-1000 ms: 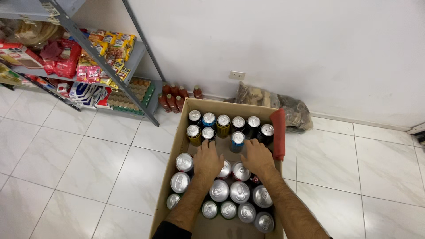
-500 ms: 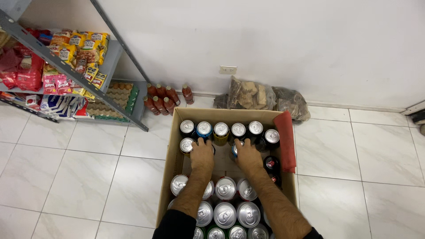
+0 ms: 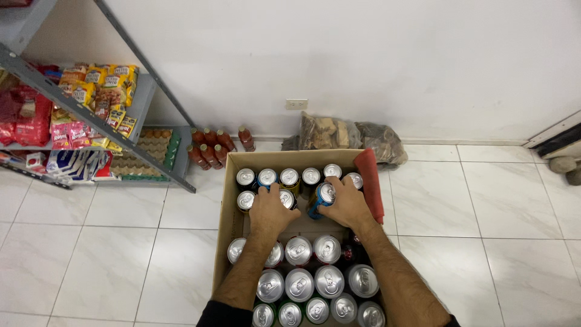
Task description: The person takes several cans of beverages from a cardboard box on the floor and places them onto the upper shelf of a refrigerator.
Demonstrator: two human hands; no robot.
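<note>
Both hands are down in the cardboard box (image 3: 225,242), among the drink cans. The right hand (image 3: 346,203) has its fingers curled around a blue can (image 3: 321,200), tilted, its top leaning toward the box's far wall and its long axis slanting up out of the row. The left hand (image 3: 270,212) lies palm-down over the cans just beside it, fingers bent at a silver-topped can (image 3: 287,198); whether it grips is unclear. A red cloth (image 3: 369,181) hangs on the box's right wall.
</note>
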